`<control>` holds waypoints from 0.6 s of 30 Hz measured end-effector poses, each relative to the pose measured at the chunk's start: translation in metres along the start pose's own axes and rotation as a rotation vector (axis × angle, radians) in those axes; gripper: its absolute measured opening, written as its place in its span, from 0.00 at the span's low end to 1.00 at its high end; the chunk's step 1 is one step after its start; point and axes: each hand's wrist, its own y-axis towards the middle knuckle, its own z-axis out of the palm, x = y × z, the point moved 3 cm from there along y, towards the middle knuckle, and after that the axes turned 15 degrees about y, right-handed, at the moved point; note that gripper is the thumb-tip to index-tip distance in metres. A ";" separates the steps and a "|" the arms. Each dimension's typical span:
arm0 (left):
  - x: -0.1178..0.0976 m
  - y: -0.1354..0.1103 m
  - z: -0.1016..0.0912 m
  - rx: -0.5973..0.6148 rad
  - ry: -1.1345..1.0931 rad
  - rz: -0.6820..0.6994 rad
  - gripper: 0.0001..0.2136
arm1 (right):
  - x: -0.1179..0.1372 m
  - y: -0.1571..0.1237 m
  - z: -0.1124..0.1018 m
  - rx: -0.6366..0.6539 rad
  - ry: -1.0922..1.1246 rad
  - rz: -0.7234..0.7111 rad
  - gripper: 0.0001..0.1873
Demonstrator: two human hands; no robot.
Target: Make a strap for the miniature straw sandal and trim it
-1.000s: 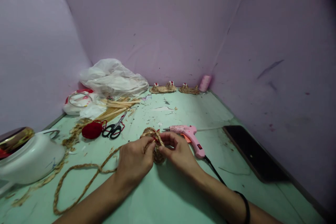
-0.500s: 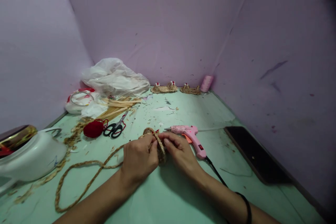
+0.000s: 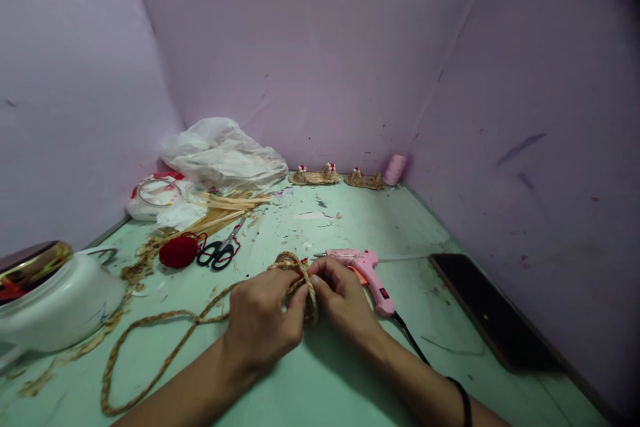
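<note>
Braided coil [image 3: 311, 307] left of glue gun [image 3: 373, 277], turned more edge-on than a second ago; left hand [image 3: 263, 310] and right hand [image 3: 345, 293] both pinching it (table [image 3: 400, 217] meets wall [image 3: 545, 213] right of glue gun).

Both forearms [image 3: 193, 377] slant inward, the left hand [image 3: 265, 320] and right hand [image 3: 347, 300] nearly meeting, fingers [image 3: 334, 268] curled.

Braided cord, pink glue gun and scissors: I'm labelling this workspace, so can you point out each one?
Braided cord [image 3: 198, 319]: head view, where its loose length crosses itself.
Pink glue gun [image 3: 373, 273]: head view, upper part of the handle.
Scissors [image 3: 232, 235]: head view, on the blades.
</note>
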 end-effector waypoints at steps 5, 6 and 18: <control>0.033 0.015 -0.029 -0.239 -0.104 -0.332 0.06 | -0.008 0.003 -0.002 -0.025 0.185 0.093 0.06; 0.045 0.020 -0.029 -0.180 -0.156 -0.480 0.06 | -0.009 0.004 -0.002 -0.026 0.217 0.120 0.07; 0.052 0.026 0.019 0.673 -1.015 -0.572 0.13 | -0.013 0.000 0.002 -0.072 0.403 0.320 0.10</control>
